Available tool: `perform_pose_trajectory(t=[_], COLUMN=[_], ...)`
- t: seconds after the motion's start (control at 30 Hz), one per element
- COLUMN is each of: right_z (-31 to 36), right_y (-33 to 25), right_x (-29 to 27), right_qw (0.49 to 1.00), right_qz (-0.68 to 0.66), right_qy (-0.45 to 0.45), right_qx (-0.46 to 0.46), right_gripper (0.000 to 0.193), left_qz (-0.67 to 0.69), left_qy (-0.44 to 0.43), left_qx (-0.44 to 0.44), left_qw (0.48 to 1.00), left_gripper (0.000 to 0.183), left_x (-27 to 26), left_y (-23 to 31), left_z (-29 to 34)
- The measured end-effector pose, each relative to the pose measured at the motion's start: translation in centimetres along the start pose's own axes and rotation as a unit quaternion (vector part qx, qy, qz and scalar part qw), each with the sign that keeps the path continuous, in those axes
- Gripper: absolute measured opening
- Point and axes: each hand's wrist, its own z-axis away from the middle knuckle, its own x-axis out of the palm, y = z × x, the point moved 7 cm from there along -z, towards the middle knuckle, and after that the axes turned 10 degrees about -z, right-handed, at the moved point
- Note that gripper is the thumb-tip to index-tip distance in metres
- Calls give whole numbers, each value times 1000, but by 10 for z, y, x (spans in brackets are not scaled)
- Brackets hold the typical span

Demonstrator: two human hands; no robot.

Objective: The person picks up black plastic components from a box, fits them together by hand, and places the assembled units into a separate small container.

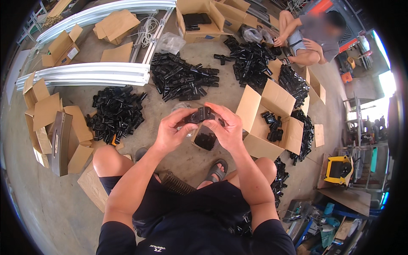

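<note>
Both hands are closed around a black pipe fitting (201,114) in front of me. My left hand (173,129) grips its left end, and my right hand (226,129) has its right side between thumb and fingers. The fingers cover part of the fitting. Just below it, on the floor, stands a small open carton (196,140) with small black parts inside, too small to name. A large open cardboard box (278,100) to the right holds a few black fittings (273,126). Clear plastic (180,106) lies partly behind my fingers.
Heaps of black fittings lie on the left (115,111), ahead (180,76) and far right (250,61). White metal rails (85,74) and open cartons (46,112) are at left. Another person (316,36) sits at far right. A coil spring (177,183) lies between my legs.
</note>
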Motion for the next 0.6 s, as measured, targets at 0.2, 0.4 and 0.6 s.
perform_pose_trajectory(t=[0.2,0.4,0.6], right_z=[3,5,6], right_y=[-3,-2,36], right_x=[2,1,-16], right_qw=[1000,1000,956], right_qz=[14,6,-224], right_qy=[7,-3,114], right_qx=[1,-14,151], right_gripper=[50,52,39], left_qz=[47,14,11], left_qy=[12,-4,-11], left_qx=[-19,-9,-76], left_qw=[999,1000,997], left_gripper=[43,44,45], left_x=[1,1,3], left_y=[-2,0,-21], left_z=[1,2,3])
